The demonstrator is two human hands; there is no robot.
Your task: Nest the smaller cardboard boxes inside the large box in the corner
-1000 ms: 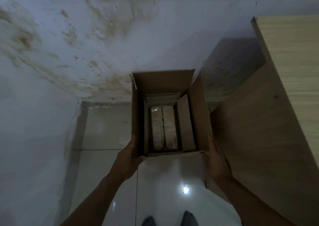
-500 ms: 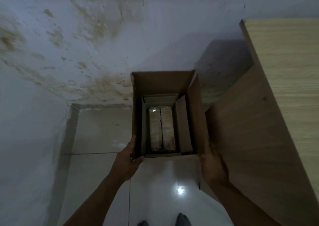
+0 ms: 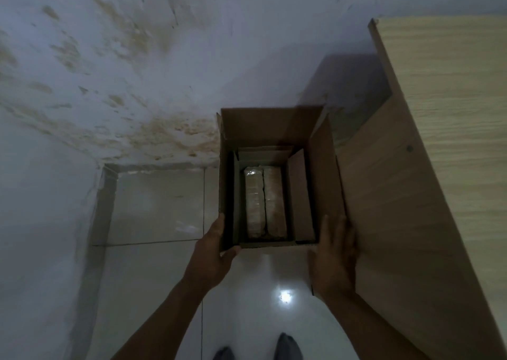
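The large cardboard box [image 3: 322,173] stands open on the tiled floor beside the wooden cabinet, flaps up. Inside it sits a smaller cardboard box [image 3: 300,192], also open. Two pale wrapped packs [image 3: 264,201] lie side by side at the bottom of the smaller box. My left hand [image 3: 212,252] grips the large box's near left corner, thumb over the rim. My right hand [image 3: 336,252] lies flat against the box's near right corner, fingers stretched along the outside wall.
A light wooden cabinet [image 3: 428,167] fills the right side, close against the box. A stained white wall [image 3: 137,71] rises behind, and another wall closes the left. Glossy floor tiles [image 3: 159,203] spread left of the box. My shoes [image 3: 288,348] show at the bottom.
The view has drifted slightly, so box and cabinet sit a little lower and further left. My right hand has slid up the box's right corner. My left hand keeps its grip.
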